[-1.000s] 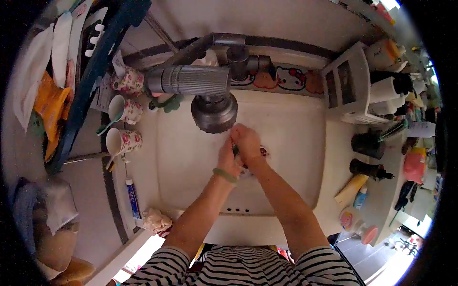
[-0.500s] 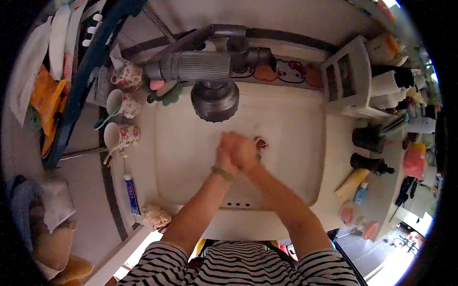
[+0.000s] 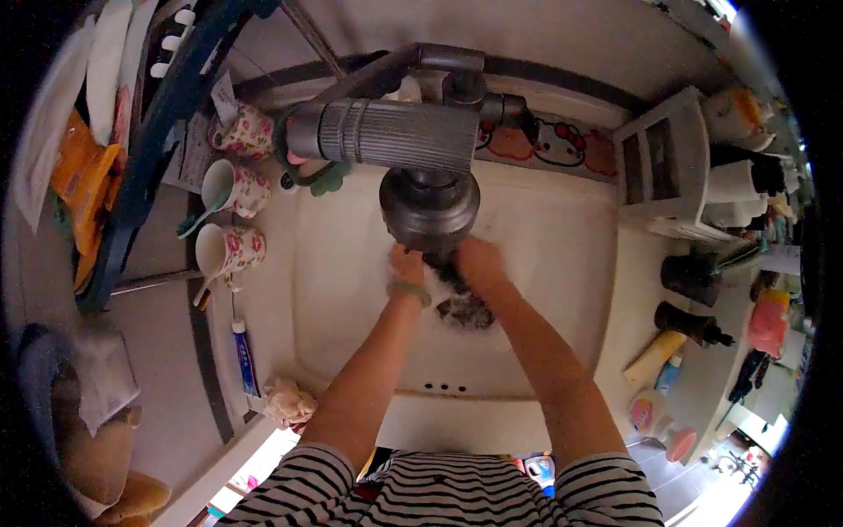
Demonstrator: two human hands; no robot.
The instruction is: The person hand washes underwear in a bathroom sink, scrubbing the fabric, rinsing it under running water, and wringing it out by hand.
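Note:
Both hands are low in the white sink (image 3: 351, 325), just below the dark faucet head (image 3: 430, 206). My left hand (image 3: 407, 266), with a green band on its wrist, is partly hidden by the faucet head, and its fingers barely show. My right hand (image 3: 480, 265) is blurred beside a dark, wet, foamy item (image 3: 465, 309) that lies between and below the two hands. What the fingers grip, if anything, is hidden by the faucet and blur.
Flowered cups (image 3: 230, 250) and a toothpaste tube (image 3: 245, 358) line the left edge. A white rack (image 3: 663, 167), a dark cup (image 3: 689, 279), a dark bottle (image 3: 689, 325) and a pump bottle (image 3: 652, 413) stand on the right.
My hands were clasped together and have moved apart under the faucet head. The dark foamy item now shows between them. The view has shifted slightly.

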